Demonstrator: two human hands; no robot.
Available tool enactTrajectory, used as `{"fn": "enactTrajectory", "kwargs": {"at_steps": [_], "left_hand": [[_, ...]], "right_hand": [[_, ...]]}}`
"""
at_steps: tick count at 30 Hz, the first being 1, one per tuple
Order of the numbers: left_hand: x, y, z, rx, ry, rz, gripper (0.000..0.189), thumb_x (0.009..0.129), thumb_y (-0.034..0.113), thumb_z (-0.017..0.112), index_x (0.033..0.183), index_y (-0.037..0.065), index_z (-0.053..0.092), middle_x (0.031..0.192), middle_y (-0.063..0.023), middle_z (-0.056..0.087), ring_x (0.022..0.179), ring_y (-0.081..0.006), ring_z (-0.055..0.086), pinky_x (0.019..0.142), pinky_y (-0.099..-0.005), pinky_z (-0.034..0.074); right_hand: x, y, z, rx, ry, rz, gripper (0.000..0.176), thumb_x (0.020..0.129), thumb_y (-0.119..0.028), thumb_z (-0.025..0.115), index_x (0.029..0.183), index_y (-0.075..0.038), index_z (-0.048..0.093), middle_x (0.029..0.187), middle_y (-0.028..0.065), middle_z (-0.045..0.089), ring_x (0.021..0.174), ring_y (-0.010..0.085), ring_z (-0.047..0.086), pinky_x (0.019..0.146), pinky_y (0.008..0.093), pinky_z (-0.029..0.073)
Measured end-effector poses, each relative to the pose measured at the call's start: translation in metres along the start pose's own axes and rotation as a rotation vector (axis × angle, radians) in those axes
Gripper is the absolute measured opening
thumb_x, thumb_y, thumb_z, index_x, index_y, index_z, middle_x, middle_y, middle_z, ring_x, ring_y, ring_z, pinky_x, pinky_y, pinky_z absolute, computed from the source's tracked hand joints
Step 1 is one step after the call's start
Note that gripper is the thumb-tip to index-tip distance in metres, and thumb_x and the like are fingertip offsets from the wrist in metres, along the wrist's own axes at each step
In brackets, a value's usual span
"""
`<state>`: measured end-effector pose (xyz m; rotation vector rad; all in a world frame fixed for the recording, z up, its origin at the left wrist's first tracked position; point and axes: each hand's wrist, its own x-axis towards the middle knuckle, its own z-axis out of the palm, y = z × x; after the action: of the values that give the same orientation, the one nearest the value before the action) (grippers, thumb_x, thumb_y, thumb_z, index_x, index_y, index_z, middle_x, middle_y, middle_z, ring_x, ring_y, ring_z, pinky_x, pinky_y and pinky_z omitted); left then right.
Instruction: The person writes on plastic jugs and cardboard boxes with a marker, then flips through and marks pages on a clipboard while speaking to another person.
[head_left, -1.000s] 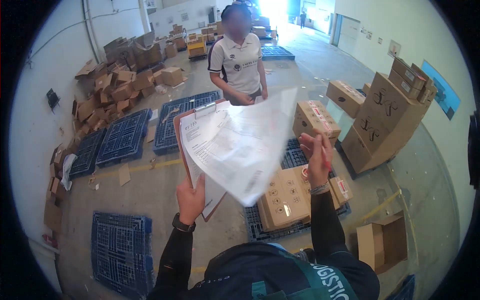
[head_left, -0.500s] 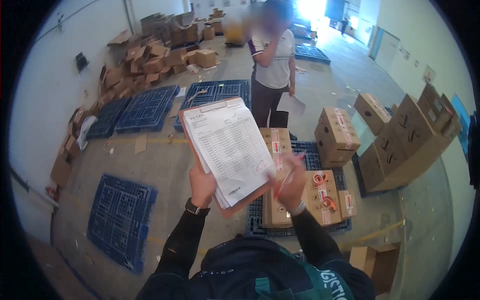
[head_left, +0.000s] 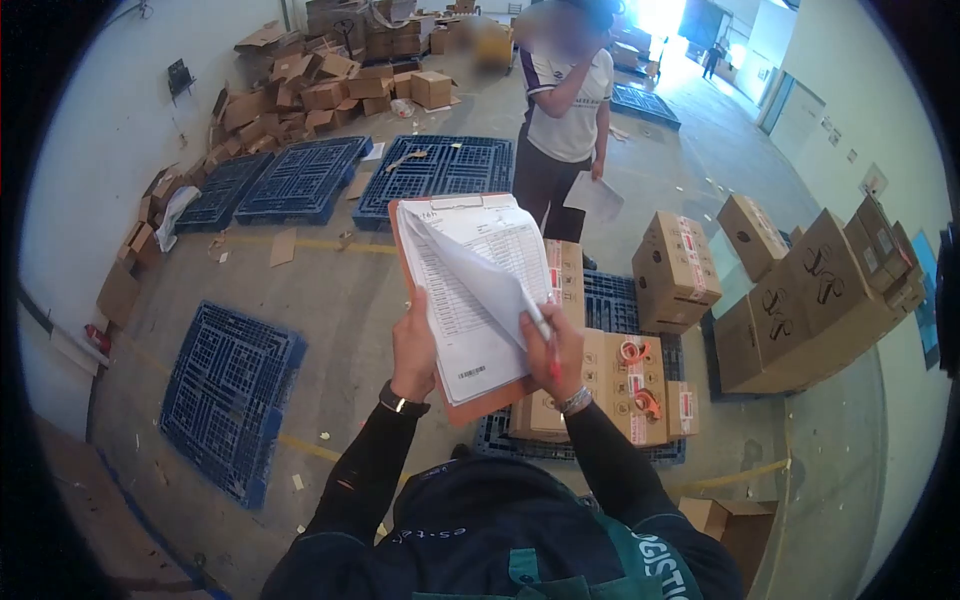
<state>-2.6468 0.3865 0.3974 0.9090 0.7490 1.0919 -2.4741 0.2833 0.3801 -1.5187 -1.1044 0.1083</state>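
My left hand (head_left: 412, 348) is closed on the left edge of an orange-brown clipboard (head_left: 490, 401), held up and tilted in front of me. Printed sheets (head_left: 465, 345) lie under its clip, with table rows and a barcode near the bottom. Closed around a red and white pen (head_left: 537, 316), my right hand (head_left: 562, 358) is at the clipboard's right edge. The top sheet (head_left: 478, 272) is lifted and curled over beside that hand's fingers. Whether the fingers pinch the sheet is hard to make out.
Taped cartons (head_left: 676, 270) and two orange tape dispensers (head_left: 647, 404) sit on a blue pallet (head_left: 610, 300) ahead right. Another person (head_left: 568, 115) stands beyond, holding paper. More blue pallets (head_left: 235, 395) lie left; a heap of cardboard (head_left: 325, 95) is behind them. Large cartons (head_left: 800, 310) stand right.
My right hand has moved from beside the page to the clipboard's right edge. The top sheet, flat before, is now lifted and curled. The clipboard sits slightly further right in view.
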Motion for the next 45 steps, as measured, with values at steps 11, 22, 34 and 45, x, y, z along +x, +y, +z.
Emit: {"fn": "enactTrajectory", "kwargs": {"at_steps": [11, 22, 34, 45], "left_hand": [[-0.010, 0.003, 0.003, 0.152, -0.117, 0.095, 0.026, 0.097, 0.009, 0.064, 0.118, -0.007, 0.062, 0.111, -0.0110, 0.071, 0.093, -0.0149, 0.068, 0.081, -0.0278, 0.053], [-0.009, 0.008, 0.005, 0.008, -0.079, 0.062, 0.028, 0.098, 0.015, 0.065, 0.113, -0.008, 0.064, 0.106, -0.0109, 0.071, 0.088, -0.0129, 0.067, 0.077, -0.0268, 0.053], [-0.016, 0.010, -0.014, 0.147, -0.192, 0.119, 0.023, 0.097, 0.010, 0.063, 0.113, -0.007, 0.063, 0.106, -0.0113, 0.071, 0.089, -0.0133, 0.067, 0.079, -0.0272, 0.053], [-0.016, 0.028, -0.001, 0.213, -0.114, 0.124, 0.026, 0.092, 0.006, 0.070, 0.114, -0.005, 0.064, 0.108, -0.0117, 0.073, 0.091, -0.0143, 0.069, 0.080, -0.0275, 0.054]], "right_hand": [[-0.013, -0.020, -0.020, -0.098, -0.235, -0.264, 0.051, 0.080, -0.033, 0.082, 0.116, -0.003, 0.060, 0.117, 0.0157, 0.071, 0.117, 0.0318, 0.064, 0.102, 0.0444, 0.047], [-0.012, 0.002, -0.025, 0.093, -0.152, -0.052, 0.039, 0.084, -0.011, 0.072, 0.118, 0.001, 0.058, 0.111, 0.0153, 0.069, 0.112, 0.0267, 0.066, 0.095, 0.0356, 0.050], [0.001, 0.005, -0.022, 0.144, -0.022, -0.062, 0.023, 0.094, -0.012, 0.064, 0.112, 0.001, 0.061, 0.096, 0.0084, 0.067, 0.088, 0.0142, 0.064, 0.080, 0.0286, 0.051], [-0.008, 0.003, -0.030, 0.066, -0.224, -0.151, 0.059, 0.078, -0.034, 0.083, 0.121, -0.004, 0.056, 0.109, 0.0122, 0.071, 0.106, 0.0240, 0.068, 0.096, 0.0377, 0.050]]}}
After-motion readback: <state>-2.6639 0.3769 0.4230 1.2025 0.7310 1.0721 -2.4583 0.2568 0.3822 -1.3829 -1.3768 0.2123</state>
